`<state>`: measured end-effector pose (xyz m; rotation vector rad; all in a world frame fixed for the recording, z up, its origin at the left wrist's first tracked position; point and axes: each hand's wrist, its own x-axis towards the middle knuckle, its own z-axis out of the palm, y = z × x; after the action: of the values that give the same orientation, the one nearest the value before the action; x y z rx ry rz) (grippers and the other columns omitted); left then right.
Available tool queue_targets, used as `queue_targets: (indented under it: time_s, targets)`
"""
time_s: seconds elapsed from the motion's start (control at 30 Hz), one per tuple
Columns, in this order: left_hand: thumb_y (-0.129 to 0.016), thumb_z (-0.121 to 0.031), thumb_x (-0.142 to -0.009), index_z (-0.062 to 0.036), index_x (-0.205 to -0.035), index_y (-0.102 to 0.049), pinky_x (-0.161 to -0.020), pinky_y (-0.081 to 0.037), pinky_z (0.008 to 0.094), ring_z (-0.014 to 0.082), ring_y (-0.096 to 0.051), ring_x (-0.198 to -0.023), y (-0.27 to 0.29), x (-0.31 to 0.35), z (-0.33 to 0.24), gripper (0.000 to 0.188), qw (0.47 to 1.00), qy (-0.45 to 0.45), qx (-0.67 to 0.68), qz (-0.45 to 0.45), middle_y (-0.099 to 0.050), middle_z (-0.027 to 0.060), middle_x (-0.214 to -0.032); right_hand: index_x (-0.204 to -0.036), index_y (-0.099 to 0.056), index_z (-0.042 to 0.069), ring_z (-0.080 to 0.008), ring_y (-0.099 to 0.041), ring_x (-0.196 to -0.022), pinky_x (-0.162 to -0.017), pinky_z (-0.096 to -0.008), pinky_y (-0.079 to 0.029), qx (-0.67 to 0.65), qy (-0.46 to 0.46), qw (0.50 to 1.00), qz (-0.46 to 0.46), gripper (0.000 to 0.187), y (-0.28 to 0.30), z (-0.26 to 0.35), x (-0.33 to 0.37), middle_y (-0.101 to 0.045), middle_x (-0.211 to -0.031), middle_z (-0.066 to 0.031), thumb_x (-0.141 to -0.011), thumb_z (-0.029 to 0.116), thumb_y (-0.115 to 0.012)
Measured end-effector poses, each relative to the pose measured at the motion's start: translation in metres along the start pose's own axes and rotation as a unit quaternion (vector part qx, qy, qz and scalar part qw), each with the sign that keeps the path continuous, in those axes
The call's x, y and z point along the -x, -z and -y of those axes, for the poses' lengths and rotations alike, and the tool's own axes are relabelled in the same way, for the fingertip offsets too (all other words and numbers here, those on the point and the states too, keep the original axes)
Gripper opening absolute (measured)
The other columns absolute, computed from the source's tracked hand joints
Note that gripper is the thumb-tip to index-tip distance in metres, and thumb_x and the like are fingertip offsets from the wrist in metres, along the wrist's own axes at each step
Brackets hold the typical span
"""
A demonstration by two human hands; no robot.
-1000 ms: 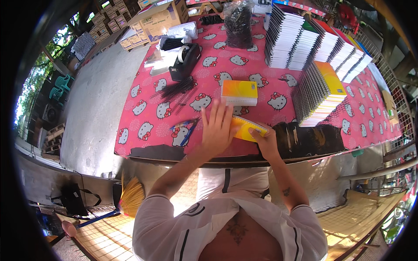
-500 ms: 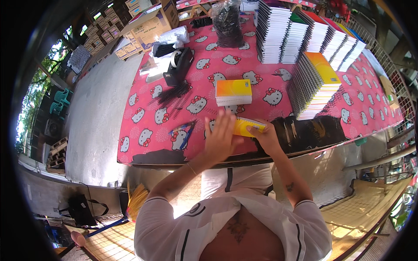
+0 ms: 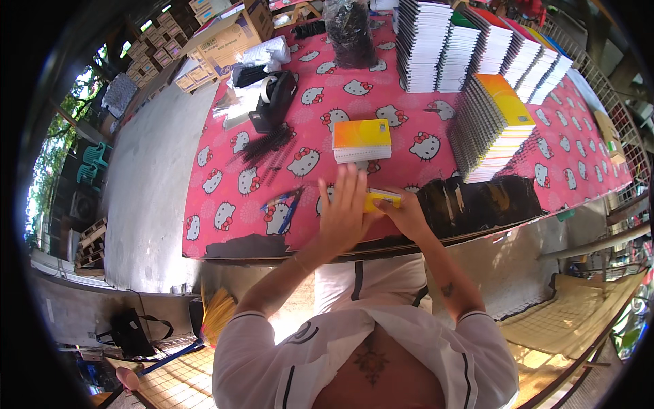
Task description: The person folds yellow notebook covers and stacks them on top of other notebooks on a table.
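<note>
A small yellow notebook is at the table's near edge, partly covered by my hands. My right hand grips its right end, thumb on top. Against the notebook's left end rests my left hand, its fingers stretched out and pointing away from me; part of the notebook is hidden beneath it. Just beyond them lies a short stack of yellow-orange notebooks. A blue-handled plier-like tool lies on the pink patterned cloth left of my left hand.
To the right stands a tall stack of spiral notebooks, with more coloured stacks behind. A black tape dispenser, loose black spiral coils, a filled plastic bag and a cardboard box occupy the left and far side.
Both hands and the notebook have shifted slightly left. My left hand now covers more of the notebook, and the hands are closer together.
</note>
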<state>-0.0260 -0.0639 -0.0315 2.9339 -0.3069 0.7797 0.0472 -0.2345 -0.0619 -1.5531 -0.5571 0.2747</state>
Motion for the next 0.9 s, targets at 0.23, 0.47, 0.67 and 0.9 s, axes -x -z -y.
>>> queue_targets:
  time_s: [0.23, 0.47, 0.67, 0.9]
  targets:
    - [-0.044, -0.055, -0.100, 0.0050, -0.152, -0.032, -0.116, -0.011, 0.0669, 0.0418, -0.023, -0.151, -0.023, 0.026, -0.007, 0.081, 0.996, -0.058, 0.064, 0.030, -0.029, 0.0295, -0.158, -0.120, -0.068, 0.000, -0.0084, -0.065, -0.094, -0.085, -0.0277, -0.054, 0.009, -0.009, 1.000, -0.008, 0.027, 0.005, 0.007, -0.002, -0.074, -0.105, -0.0082, -0.094, 0.006, -0.067]
    - [-0.041, -0.055, -0.101, 0.0066, -0.151, -0.032, -0.117, -0.013, 0.0659, 0.0404, -0.025, -0.150, -0.018, 0.032, -0.023, 0.080, 0.989, -0.097, 0.098, 0.061, -0.031, 0.0268, -0.158, -0.120, -0.067, 0.000, -0.0104, -0.067, -0.093, -0.083, -0.0294, -0.054, 0.027, 0.021, 0.999, -0.011, 0.027, 0.008, -0.014, -0.007, -0.075, -0.103, -0.0102, -0.093, 0.005, -0.066]
    - [-0.038, -0.060, -0.100, 0.0063, -0.151, -0.033, -0.118, -0.012, 0.0638, 0.0389, -0.025, -0.151, -0.029, 0.028, -0.024, 0.084, 0.991, -0.100, 0.052, 0.068, -0.031, 0.0260, -0.159, -0.118, -0.068, 0.002, -0.0125, -0.069, -0.089, -0.081, -0.0299, -0.054, 0.042, 0.018, 0.999, -0.006, 0.027, 0.009, -0.030, -0.002, -0.075, -0.097, -0.0119, -0.091, 0.004, -0.065]
    - [-0.044, -0.052, -0.101, 0.0043, -0.152, -0.033, -0.117, -0.007, 0.0662, 0.0356, -0.027, -0.150, -0.012, 0.001, -0.027, 0.076, 0.993, -0.072, 0.076, 0.060, -0.032, 0.0227, -0.159, -0.119, -0.068, 0.004, -0.0144, -0.070, -0.088, -0.081, -0.0309, -0.054, 0.047, 0.026, 0.998, 0.022, 0.030, 0.007, -0.012, 0.000, -0.075, -0.098, -0.0127, -0.089, 0.006, -0.068]
